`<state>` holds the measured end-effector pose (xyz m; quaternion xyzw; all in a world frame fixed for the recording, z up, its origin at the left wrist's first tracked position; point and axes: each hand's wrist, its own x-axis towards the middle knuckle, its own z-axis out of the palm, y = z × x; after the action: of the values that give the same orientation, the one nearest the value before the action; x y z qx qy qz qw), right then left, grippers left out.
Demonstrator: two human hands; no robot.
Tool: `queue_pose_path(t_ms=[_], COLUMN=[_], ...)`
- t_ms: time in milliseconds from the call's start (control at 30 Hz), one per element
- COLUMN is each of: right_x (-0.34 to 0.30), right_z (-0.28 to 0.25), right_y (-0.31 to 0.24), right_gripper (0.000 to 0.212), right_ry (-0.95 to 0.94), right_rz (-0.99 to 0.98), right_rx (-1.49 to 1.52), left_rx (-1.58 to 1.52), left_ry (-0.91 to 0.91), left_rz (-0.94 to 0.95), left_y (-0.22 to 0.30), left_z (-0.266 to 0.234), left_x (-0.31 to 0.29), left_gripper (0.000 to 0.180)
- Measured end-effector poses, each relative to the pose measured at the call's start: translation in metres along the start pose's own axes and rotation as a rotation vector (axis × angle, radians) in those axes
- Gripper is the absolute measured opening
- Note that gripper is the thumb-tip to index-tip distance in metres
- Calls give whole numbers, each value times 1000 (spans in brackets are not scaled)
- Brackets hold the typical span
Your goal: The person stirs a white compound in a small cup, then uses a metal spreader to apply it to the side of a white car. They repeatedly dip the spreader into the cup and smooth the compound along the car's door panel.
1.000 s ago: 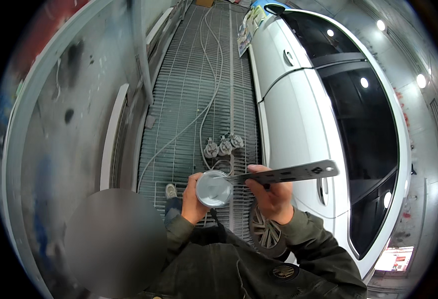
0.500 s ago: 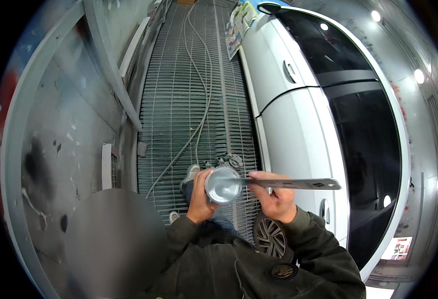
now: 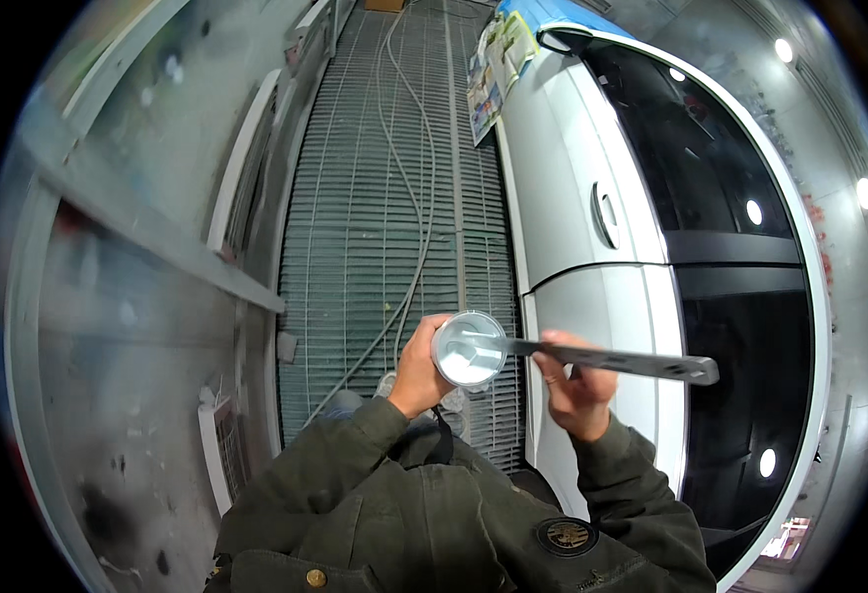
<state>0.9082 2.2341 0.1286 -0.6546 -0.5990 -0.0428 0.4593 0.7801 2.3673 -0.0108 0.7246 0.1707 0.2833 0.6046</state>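
Left hand (image 3: 419, 371): curled round left side of cup (image 3: 469, 382)
Cup: between both hands, pale liquid (image 3: 474, 367) inside; probably light, thin-walled, easily squeezed; best held low, below rim
Right hand (image 3: 580, 390): pinching stick (image 3: 642, 365), thumb against fingers
Stick: likely stiff, light; grip mid-length, end in cup probably slippery
Car (image 3: 642, 227): side near right hand; more open room left, over grating (image 3: 355, 198)

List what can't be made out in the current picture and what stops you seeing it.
All in the head view:
Left hand: part hidden behind the clear cup.
Flat strip: markings blurred; its end in the cup is indistinct.
Right hand: partly hidden by the strip.
Pale objects below the cup: partly hidden by it, kind unclear.
Brown box: cut off by the top edge.
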Motion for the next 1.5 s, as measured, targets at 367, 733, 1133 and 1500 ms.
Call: queue_pose_path(t_ms=[367,733,1133,1500], right_x=[50,145,149,123], right_z=[-14,16,9,-25], right_y=[70,112,122,158], right_gripper=[28,17,20,12], right_ry=[42,568,472,691], right_rz=[273,598,662,832], right_rx=[13,-447,-480,-616], left_rx=[-81,-179,-242,-167], left_ry=[-294,-703,-958,-1056], left_rz=[-77,178,143,103], left_y=[-35,-55,-71,-70], left_z=[36,19,75,130], left_x=[158,311,353,366], left_gripper=[72,81,71,74])
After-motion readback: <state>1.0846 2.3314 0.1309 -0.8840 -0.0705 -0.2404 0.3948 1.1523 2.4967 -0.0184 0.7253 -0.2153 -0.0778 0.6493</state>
